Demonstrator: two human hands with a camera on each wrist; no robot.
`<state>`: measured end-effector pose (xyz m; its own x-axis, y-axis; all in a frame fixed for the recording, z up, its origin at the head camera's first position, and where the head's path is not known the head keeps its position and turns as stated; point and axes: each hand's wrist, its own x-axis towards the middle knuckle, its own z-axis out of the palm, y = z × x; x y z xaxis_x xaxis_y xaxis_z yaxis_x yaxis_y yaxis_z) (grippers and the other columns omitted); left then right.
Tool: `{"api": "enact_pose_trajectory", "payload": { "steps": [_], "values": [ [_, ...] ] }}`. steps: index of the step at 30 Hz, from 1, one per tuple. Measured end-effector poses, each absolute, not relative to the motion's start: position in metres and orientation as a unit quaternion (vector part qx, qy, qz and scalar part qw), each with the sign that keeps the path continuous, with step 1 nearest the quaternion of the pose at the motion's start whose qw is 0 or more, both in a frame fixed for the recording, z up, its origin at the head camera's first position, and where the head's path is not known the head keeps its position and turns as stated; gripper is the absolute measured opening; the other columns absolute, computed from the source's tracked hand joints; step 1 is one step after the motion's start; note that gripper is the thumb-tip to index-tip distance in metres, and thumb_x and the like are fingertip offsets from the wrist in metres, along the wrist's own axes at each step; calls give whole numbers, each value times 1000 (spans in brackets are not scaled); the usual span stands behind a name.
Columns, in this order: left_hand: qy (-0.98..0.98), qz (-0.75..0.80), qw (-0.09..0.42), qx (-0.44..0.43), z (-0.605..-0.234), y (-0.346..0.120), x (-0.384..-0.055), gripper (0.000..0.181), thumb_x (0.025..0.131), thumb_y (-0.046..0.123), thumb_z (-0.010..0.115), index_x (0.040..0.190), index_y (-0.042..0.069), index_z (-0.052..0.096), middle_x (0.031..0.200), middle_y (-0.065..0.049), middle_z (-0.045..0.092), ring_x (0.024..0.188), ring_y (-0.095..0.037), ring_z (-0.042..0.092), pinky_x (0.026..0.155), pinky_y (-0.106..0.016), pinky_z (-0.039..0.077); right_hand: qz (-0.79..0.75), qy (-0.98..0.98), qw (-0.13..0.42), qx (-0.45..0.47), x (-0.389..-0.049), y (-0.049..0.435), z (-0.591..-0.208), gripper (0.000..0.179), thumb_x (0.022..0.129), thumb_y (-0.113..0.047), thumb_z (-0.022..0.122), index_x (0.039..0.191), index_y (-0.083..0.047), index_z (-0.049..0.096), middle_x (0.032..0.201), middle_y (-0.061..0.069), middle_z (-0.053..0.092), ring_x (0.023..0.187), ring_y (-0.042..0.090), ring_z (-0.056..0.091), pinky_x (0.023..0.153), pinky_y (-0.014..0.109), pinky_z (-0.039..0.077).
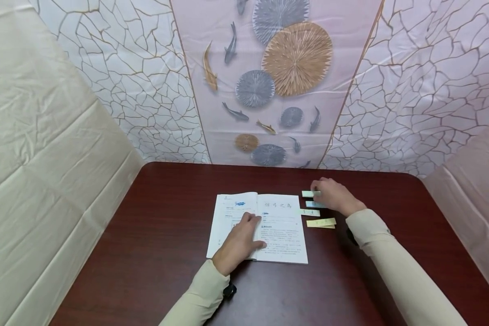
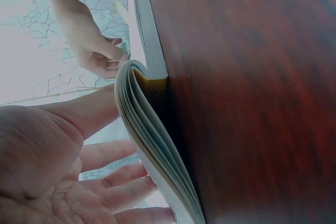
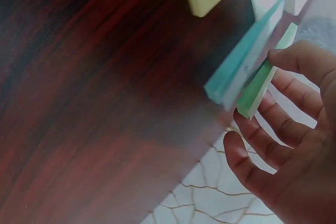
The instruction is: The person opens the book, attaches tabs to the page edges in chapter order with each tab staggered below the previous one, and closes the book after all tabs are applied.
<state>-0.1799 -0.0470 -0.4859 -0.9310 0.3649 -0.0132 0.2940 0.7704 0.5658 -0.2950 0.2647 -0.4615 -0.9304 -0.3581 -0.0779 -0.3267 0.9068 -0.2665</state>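
An open book (image 1: 285, 244) with printed text lies on the table. My left hand (image 1: 240, 237) rests across its inner fold, fingers spread over the pages; in the left wrist view, the thumb and fingers lie along the curved pages (image 2: 152, 140). To the right of the book, my right hand (image 1: 334, 195) is at the farthest of several small sticky note pads. Its thumb and fingers pinch a green sticky note pad (image 3: 256, 92) by the edges. Right beside that is a blue pad (image 3: 239, 64), partly covered by the hand in the head view.
Nearer along the book's right edge lie a pale pad (image 1: 309, 212) and a yellow pad (image 1: 321, 222) of sticky notes. The dark red table (image 1: 159, 226) ends at a patterned cloth backdrop (image 1: 155, 90), with a plain cloth wall (image 1: 32, 158) at the left.
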Motion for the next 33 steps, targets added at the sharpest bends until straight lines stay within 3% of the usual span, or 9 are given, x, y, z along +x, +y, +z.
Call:
{"api": "enact_pose_trajectory", "payload": {
  "steps": [9,15,22,24,29,33],
  "values": [
    [939,292,64,170,-484,-49,-178,75,86,17,90,150,-1,55,145,-19,52,117,-34,67,99,-42,55,-123,979,64,-150,-300,262,-464,19,100,-7,70,118,-1,72,115,19,65,98,31,62,79,49,55],
    [939,289,61,176,-484,-49,-177,73,87,17,90,149,0,56,145,-19,53,115,-34,67,98,-41,56,-133,980,36,-145,-292,260,-461,22,101,-10,71,120,2,71,117,22,64,105,38,61,84,54,54],
    [938,288,59,182,-484,-47,-173,54,87,16,89,136,5,68,146,-22,54,118,-37,67,99,-45,54,-204,968,2,-145,-247,230,-431,31,103,-14,70,127,4,69,120,23,64,114,42,61,91,58,54],
    [940,280,57,188,-484,-47,-172,50,88,16,88,134,6,71,146,-22,54,125,-37,64,103,-50,52,-207,967,-2,-149,-231,216,-426,32,101,-14,72,126,4,69,120,23,65,113,41,63,90,58,55],
    [945,254,44,203,-482,-46,-166,42,91,16,85,130,7,73,151,-24,52,143,-37,51,112,-62,43,-178,971,24,-156,-221,189,-435,49,95,-20,81,134,4,65,134,28,62,126,46,59,101,58,51],
    [952,213,41,214,-481,-44,-163,50,90,26,86,135,9,71,156,-26,49,146,-39,48,113,-59,44,-140,976,64,-157,-236,181,-446,75,90,-32,87,147,5,56,143,28,56,134,49,51,109,61,44]
  ]
}}
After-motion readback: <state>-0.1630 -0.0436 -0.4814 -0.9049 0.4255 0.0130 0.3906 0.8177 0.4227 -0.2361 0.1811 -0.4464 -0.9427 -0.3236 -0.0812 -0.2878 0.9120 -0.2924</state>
